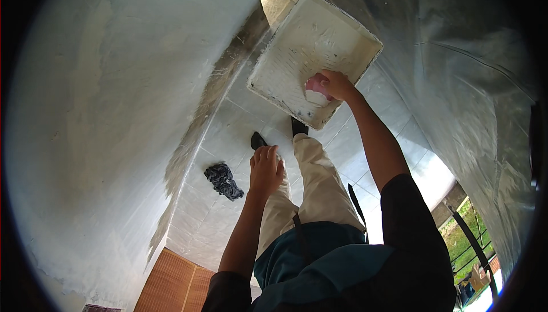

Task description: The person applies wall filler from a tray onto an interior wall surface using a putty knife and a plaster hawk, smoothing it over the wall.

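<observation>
A large shallow paint tray, off-white and smeared with paint, lies ahead of me beyond my feet. My right hand reaches into its near right part. The fingers are closed on a pink sponge, whose lower part is coated in white paint. Much of the sponge's far side is covered by my fingers. Nearer to me, my left hand hangs over my left shin with its fingers loosely apart and nothing in it.
On the left rises a wall, whitish above with a bare grey-brown strip along its foot. Clear plastic sheeting drapes down the right side. A crumpled black plastic bag lies on the tiled floor beside my left foot.
</observation>
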`<state>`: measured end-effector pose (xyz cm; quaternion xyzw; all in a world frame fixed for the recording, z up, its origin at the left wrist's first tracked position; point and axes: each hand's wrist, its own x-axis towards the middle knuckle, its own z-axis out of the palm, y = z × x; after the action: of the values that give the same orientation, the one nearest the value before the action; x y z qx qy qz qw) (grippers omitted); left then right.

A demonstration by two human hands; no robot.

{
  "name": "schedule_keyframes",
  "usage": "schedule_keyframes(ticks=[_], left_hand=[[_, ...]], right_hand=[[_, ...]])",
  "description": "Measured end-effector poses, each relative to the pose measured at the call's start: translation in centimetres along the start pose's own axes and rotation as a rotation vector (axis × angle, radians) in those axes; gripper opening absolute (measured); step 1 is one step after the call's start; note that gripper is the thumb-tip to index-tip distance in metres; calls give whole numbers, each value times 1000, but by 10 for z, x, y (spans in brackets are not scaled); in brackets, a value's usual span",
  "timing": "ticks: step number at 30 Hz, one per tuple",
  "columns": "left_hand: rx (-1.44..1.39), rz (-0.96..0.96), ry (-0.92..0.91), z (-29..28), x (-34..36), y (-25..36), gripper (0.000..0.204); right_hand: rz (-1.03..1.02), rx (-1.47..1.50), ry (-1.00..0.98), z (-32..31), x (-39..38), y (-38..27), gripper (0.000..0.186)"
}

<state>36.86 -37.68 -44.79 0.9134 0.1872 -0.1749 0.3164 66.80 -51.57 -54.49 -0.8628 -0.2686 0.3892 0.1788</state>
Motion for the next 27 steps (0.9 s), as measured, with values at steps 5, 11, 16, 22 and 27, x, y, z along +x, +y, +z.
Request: schedule_keyframes(ticks=[5, 11, 16, 22, 27], left_hand=[[-3, -13, 13, -9, -3, -1, 46], [13, 2, 96, -28, -14, -6, 47], [47, 0, 175, -46, -30, -21, 47], [98, 12, 311, -84, -58, -50, 47], [113, -13, 423, -112, -107, -88, 47]], right_hand=[[-5, 112, 14, 13, -7, 8, 25], [-76, 277, 12, -5, -17, -33, 25], [-127, 424, 55, -3, -35, -75, 23], [-36, 492, -81, -12, -51, -131, 33], [-81, 933, -172, 16, -68, -190, 26]])
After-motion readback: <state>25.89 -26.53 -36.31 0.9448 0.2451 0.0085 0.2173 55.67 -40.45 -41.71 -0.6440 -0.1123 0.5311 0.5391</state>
